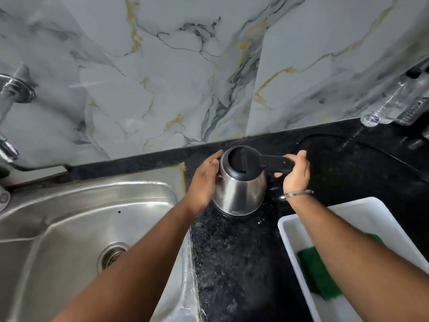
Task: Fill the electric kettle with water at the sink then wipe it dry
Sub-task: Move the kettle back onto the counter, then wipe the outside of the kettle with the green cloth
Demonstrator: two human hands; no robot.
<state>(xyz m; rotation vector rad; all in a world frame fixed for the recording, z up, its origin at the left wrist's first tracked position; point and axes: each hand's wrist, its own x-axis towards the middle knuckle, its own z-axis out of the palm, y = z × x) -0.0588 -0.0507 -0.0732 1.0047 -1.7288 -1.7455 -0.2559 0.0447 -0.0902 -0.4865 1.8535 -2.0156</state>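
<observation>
Kettle (240, 182) is standing upright on the black bench (232, 252), just right of the sink (69, 228), lid shut; the right hand (296, 174) is closing around the black handle (276, 164), while the left hand (205, 182) is lying flat against the steel side, steadying rather than clasping; the polished shell is probably slick, more so once wet, and rigid; filled it will likely be much heavier, so the handle is the place to carry it, with the body only for support
</observation>
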